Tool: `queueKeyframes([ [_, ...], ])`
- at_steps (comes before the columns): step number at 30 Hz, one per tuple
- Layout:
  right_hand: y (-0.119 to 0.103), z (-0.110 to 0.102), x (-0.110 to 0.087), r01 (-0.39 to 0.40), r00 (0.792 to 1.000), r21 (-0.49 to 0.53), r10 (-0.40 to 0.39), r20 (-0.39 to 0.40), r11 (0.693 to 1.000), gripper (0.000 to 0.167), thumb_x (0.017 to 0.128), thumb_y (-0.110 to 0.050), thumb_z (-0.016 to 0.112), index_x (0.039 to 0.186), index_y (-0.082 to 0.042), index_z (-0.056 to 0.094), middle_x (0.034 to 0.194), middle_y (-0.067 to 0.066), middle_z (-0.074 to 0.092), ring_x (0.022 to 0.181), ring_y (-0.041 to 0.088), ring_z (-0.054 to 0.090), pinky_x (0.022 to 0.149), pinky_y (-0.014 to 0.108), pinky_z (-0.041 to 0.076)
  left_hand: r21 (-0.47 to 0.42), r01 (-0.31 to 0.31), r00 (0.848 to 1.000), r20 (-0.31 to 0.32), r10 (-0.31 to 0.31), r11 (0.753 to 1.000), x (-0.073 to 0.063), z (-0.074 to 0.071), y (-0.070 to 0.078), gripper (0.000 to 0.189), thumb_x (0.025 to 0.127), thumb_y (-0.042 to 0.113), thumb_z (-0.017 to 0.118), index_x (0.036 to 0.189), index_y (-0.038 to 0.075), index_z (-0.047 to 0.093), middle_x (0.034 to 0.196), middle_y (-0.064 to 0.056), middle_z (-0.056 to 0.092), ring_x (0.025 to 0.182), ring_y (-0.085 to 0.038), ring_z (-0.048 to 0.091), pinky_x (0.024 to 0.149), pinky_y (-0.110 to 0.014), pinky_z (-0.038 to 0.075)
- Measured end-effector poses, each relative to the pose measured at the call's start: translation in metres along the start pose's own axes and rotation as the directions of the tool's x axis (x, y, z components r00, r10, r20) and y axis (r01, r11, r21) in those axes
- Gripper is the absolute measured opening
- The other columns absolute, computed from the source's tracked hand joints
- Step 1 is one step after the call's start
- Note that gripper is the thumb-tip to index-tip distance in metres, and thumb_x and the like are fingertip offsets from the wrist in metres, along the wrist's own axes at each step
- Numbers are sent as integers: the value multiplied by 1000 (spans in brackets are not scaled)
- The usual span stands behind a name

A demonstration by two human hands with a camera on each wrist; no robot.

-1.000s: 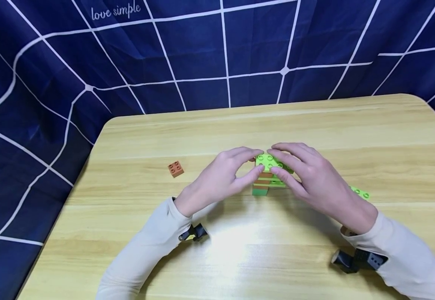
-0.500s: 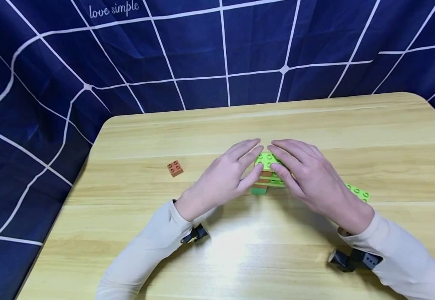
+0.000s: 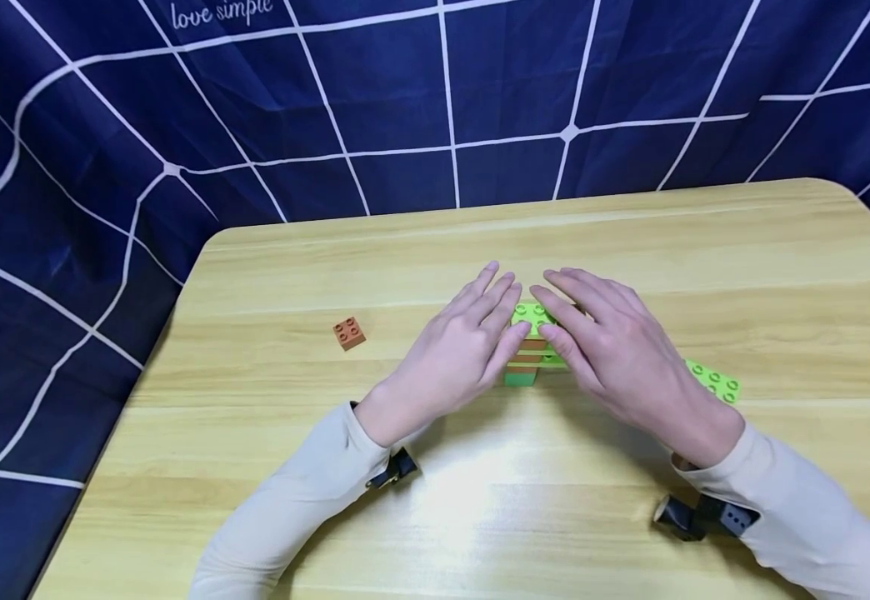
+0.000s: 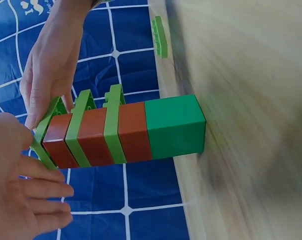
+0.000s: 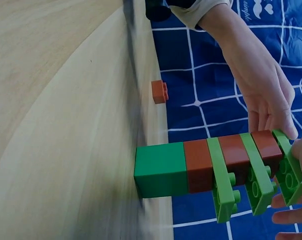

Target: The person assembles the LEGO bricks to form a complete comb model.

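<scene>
A tower of building bricks stands on the wooden table. Its base is a dark green brick (image 4: 173, 127), with brown bricks (image 4: 95, 137) and light green plates (image 5: 218, 172) alternating above. The plates jut out to the right. My left hand (image 3: 450, 354) lies at the left of the top plate (image 3: 529, 312), its fingers extended and its thumb at the plate's near side. On the other side is my right hand (image 3: 622, 354), thumb against the top plate and fingers stretched out past it. Part of the tower is hidden behind my right hand in the head view.
A loose brown brick (image 3: 348, 332) lies to the left on the table (image 3: 270, 467). To the right, partly behind my right wrist, is a loose light green plate (image 3: 714, 382). A dark blue curtain with white lines (image 3: 390, 92) hangs behind the table.
My left hand's fingers have straightened and spread away from the top plate. My right fingers have also lifted and extended a little. The tower stays in place, and more of the loose green plate shows.
</scene>
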State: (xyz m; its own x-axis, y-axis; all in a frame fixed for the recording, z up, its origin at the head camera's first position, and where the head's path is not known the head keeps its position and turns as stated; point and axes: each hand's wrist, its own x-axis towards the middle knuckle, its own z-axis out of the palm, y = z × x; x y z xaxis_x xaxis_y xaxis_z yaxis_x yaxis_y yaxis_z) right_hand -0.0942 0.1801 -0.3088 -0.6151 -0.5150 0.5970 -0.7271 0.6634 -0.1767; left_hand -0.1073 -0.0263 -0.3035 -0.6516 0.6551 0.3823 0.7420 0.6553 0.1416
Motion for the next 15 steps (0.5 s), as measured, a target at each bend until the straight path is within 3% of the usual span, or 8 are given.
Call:
queueKeyframes([
  [5, -1, 0, 2, 2, 1000, -28, -1, 10, 1000, 61, 106, -44, 25, 125, 3, 60, 130, 25, 55, 122, 43, 49, 99, 58, 39, 95, 34, 998, 48, -39, 995, 0, -2, 4, 50, 105, 31, 37, 139, -5, 46, 147, -18, 41, 144, -31, 19, 119, -37, 14],
  [10, -2, 0, 2, 11, 1000, -51, -10, 3, 999, 60, 106, -42, 25, 128, 3, 58, 134, 25, 53, 126, 42, 47, 103, 58, 36, 226, 9, 1000, 18, -14, 974, -2, -2, 8, 50, 105, 30, 38, 139, -5, 46, 146, -18, 42, 144, -33, 21, 120, -38, 12],
  [15, -3, 0, 2, -3, 1000, -77, 5, 20, 997, 62, 106, -42, 23, 132, 4, 54, 138, 22, 51, 132, 39, 42, 114, 52, 27, 239, 12, 1000, 8, -14, 971, -1, -2, 10, 49, 104, 29, 38, 138, -6, 48, 145, -18, 44, 142, -33, 25, 120, -39, 11],
])
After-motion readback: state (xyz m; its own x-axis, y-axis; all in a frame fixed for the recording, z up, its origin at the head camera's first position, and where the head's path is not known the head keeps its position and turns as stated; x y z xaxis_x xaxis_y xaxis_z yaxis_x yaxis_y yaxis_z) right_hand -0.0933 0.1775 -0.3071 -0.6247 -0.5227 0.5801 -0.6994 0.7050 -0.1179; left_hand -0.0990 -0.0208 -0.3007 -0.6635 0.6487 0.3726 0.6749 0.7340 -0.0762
